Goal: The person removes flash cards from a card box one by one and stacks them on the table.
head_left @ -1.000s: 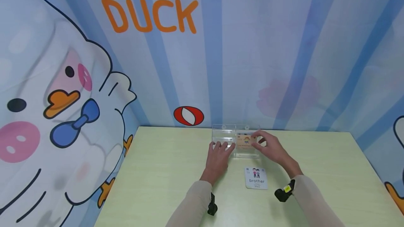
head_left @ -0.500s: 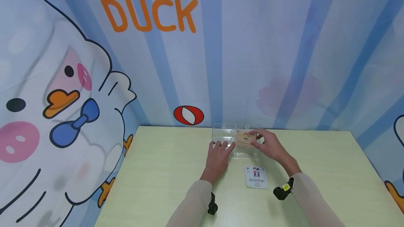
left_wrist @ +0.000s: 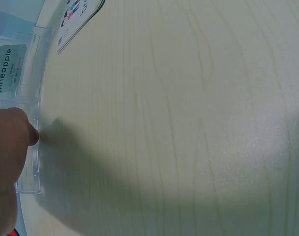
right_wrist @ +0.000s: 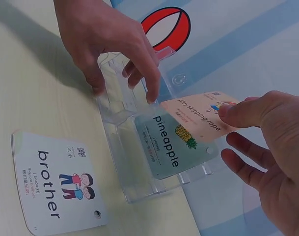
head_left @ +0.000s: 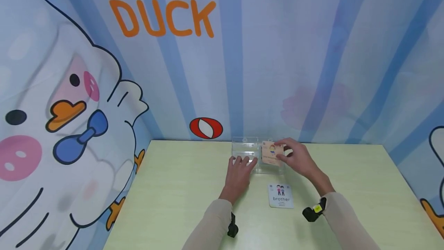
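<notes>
A clear plastic card holder with two compartments (right_wrist: 121,169) stands at the table's back edge. My left hand (head_left: 237,176) grips its left compartment, thumb at the front rim and fingers curving inside. Between the thumb and fingers of my right hand (head_left: 301,162) is an orange "play skipping rope" card (right_wrist: 196,117), held tilted over the right compartment. Under it, a green "pineapple" card (right_wrist: 156,152) lies in that compartment; the left wrist view shows part of this pineapple card (left_wrist: 9,71) too. On the table in front sits a small stack of white cards topped by "brother" (head_left: 281,196).
The pale wooden table (head_left: 187,188) meets a blue striped backdrop (head_left: 263,49) just behind the holder. A large duck drawing (head_left: 69,126) covers the backdrop's left side. Both wrists wear a small black camera (head_left: 313,210).
The right hand has raised and tilted the orange card, so that more of its face shows and it lies slightly further right. The left hand and the brother stack keep their places.
</notes>
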